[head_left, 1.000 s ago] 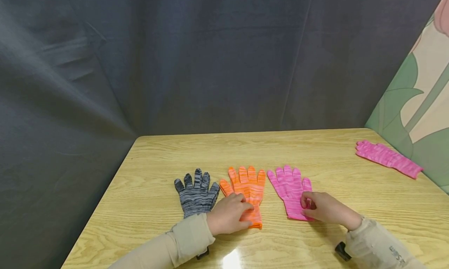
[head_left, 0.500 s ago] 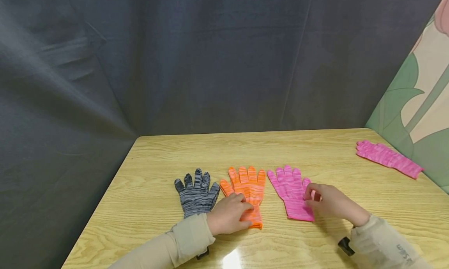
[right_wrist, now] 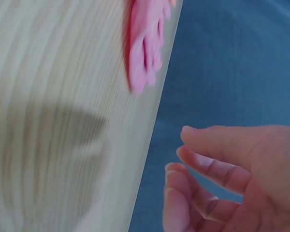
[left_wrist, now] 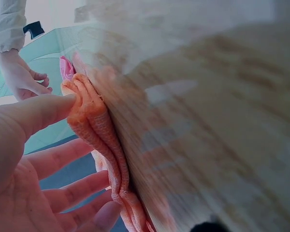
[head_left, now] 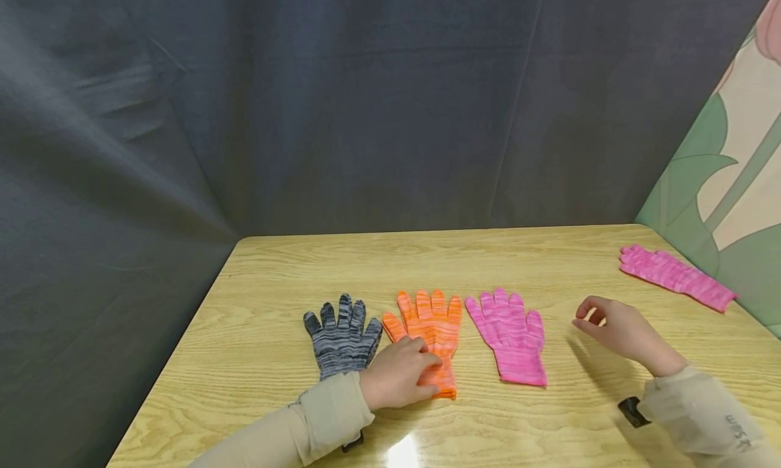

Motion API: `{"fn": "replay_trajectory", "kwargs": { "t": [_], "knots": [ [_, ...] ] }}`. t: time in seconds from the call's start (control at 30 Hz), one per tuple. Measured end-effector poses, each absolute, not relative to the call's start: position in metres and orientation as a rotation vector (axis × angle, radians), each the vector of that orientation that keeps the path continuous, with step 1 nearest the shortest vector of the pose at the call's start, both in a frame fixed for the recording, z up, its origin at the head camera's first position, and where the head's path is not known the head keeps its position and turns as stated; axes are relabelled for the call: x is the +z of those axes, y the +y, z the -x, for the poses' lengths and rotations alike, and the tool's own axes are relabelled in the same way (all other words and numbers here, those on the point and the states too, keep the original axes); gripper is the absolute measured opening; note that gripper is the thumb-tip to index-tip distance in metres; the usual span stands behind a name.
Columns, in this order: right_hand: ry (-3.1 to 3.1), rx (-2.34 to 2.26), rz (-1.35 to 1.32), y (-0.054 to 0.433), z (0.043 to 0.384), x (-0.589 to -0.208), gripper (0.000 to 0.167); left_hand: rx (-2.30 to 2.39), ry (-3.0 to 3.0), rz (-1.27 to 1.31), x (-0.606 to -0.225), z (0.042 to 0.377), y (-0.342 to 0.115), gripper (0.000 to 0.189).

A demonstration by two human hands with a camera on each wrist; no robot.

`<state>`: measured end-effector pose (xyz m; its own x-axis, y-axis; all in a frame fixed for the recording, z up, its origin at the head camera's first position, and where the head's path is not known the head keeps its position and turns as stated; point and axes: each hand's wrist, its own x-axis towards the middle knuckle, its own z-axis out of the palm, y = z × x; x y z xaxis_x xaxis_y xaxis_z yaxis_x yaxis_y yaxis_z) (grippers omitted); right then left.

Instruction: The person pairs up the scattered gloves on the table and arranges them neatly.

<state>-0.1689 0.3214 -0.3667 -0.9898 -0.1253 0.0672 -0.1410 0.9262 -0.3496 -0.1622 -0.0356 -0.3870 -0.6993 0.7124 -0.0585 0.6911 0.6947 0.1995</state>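
Observation:
My left hand (head_left: 399, 373) rests on the lower left part of the orange glove (head_left: 448, 339), which lies flat with its fingers pointing away. In the left wrist view the thumb touches the layered orange edge (left_wrist: 104, 128), and the fairly straight fingers (left_wrist: 75, 188) reach along it. Left of it lies a grey-and-black glove (head_left: 344, 342), its cuff partly hidden by the left sleeve. A pink glove (head_left: 509, 339) lies flat to the right of the orange one. Farther right my right hand (head_left: 628, 332) hovers above the table with loosely bent fingers, holding nothing.
Another pink glove (head_left: 677, 278) lies at the table's far right, beside a wall panel with a leaf pattern (head_left: 708, 176). A dark cloth (head_left: 378, 115) hangs behind and to the left of the wooden table (head_left: 293, 264).
My right hand has left the near pink glove's right edge and moved right and away from it. The left hand and the gloves stay in place.

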Motion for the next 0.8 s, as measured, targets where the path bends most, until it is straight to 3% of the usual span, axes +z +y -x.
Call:
{"fn": "replay_trajectory", "kwargs": {
  "t": [0.8],
  "knots": [
    [-2.952,0.581,0.248,0.427,0.192,-0.367,0.038,0.256,2.763,-1.146,-0.389,0.162,-0.035,0.040]
  ]
}}
